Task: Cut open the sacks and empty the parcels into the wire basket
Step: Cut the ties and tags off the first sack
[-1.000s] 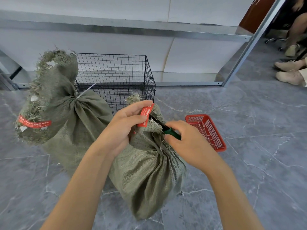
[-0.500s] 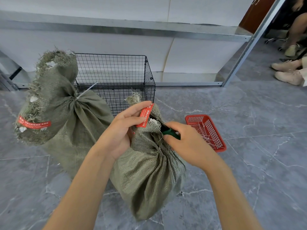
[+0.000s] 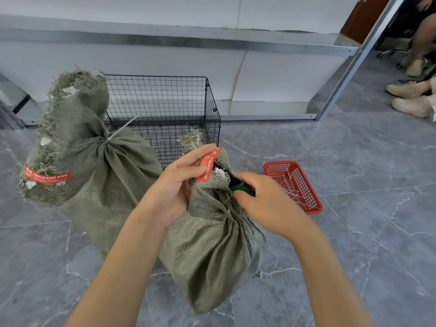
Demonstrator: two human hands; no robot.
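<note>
A small green woven sack [image 3: 212, 251] stands on the floor in front of me, its neck gathered tight. My left hand [image 3: 174, 185] pinches the sack's frayed top with its red label [image 3: 207, 165]. My right hand [image 3: 264, 199] grips a green-handled cutter [image 3: 243, 188] whose black tip is pushed into the folds at the neck. A larger green sack [image 3: 94, 168], tied with a white zip tie [image 3: 121, 131], stands to the left. Behind both stands the black wire basket [image 3: 165, 105]; no parcels show in it.
A small red plastic basket [image 3: 295, 185] with several cut white ties lies on the floor to the right. A metal shelf frame [image 3: 179, 40] runs along the wall behind. Someone's shoes [image 3: 410, 97] are at the far right. Grey tiled floor surrounds the sacks.
My right hand has pushed the cutter further into the sack's neck, so less of its black tip shows. My left hand keeps its hold on the sack's top.
</note>
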